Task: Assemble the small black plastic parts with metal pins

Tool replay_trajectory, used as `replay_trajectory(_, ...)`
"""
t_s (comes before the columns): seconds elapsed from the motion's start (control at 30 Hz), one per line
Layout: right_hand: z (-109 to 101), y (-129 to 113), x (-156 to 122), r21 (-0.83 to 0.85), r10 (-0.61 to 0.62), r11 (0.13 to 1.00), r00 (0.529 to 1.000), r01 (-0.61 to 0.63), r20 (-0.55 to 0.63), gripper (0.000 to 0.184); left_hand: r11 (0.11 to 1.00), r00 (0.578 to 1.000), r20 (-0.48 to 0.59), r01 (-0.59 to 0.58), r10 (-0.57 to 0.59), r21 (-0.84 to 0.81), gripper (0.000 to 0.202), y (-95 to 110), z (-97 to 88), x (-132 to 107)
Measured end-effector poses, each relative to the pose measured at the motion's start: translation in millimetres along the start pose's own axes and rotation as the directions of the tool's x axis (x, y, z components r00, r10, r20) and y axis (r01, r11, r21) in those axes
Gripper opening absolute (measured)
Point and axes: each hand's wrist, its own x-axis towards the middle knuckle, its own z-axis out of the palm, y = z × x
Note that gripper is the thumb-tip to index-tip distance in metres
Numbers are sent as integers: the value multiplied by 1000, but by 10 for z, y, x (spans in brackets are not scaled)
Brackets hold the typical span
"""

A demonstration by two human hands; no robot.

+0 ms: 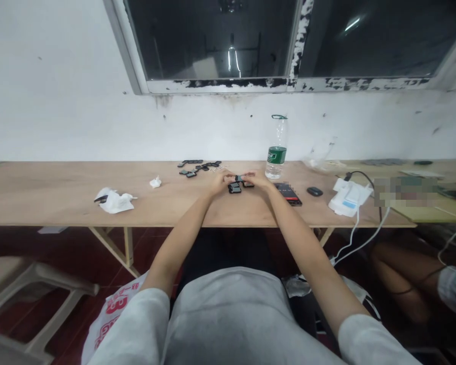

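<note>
With the piece between the hands as the clock's centre and twelve at the wall, a pale plastic stool (41, 284) stands at eight o'clock and a white plastic bag (106, 319) with red print hangs between seven and eight. On the plywood table (72, 190), a crumpled white tissue (117, 202) lies near nine, a dark object partly in its folds, and a smaller crumpled tissue (155, 181) lies at nine. A loose group of small black-and-grey rectangular pieces (191, 174) spreads at ten, near the wall. The left hand (223, 178) has its fingers drawn narrow on the left side of one black-and-grey piece (239, 178), at the centre; two more, a lower piece (234, 189) at seven and a side piece (248, 185) at four, lie just beside it on the table. The right hand (256, 178) pinches in from the other side, its exact finger placement too small to tell. A green-labelled water bottle (276, 155) stands upright at two, a smartphone (288, 194) lies between three and four, and farther along three come a black oval gadget (314, 191) and a white power strip (349, 196) with cables; another person's bare leg (399, 284) shows at four
</note>
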Motion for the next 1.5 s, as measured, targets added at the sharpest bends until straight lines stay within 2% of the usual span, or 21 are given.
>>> replay_trajectory(0.27,39,-85,-83,79,40,996,999,-42,24,32,1000,1000,6,-1,1,4,16,55,24,-12)
replay_trajectory(0.47,29,-108,-100,74,30,997,998,-34,62,25,997,997,-54,48,-52,-67,13,30,56,14)
replay_trajectory(0.57,14,-95,-102,64,8,998,997,-13,77,25,975,989,-57,125,-138,-182,20,19,89,21)
replay_trajectory(0.7,7,-70,-102,68,-22,998,992,13,128,24,902,958,5,272,-287,-336,37,-23,128,24)
replay_trajectory(0.83,17,-55,-89,48,-24,999,982,15,188,21,835,937,96,342,-335,-431,45,-54,128,13)
replay_trajectory(0.93,12,-49,-61,14,-6,1000,989,4,146,18,860,944,95,327,-315,-392,40,-26,113,14)
replay_trajectory(1.07,-79,-35,-24,-107,11,994,1000,-9,17,8,938,970,-47,218,-239,-269,28,-12,55,37)
replay_trajectory(1.17,-204,-24,-25,-271,73,960,997,-64,22,16,965,963,-103,239,-250,-106,17,-92,-37,39)
replay_trajectory(1.3,-353,-6,-59,-368,153,922,987,-122,55,20,945,946,-91,318,-312,70,13,-240,-177,-8)
replay_trajectory(1.4,-396,28,-65,-458,232,870,971,-181,56,27,934,937,-57,348,-344,86,12,-304,-240,-50)
replay_trajectory(1.5,-380,90,-31,-522,271,819,962,-238,-13,35,924,927,-28,375,-374,79,12,-334,-257,-72)
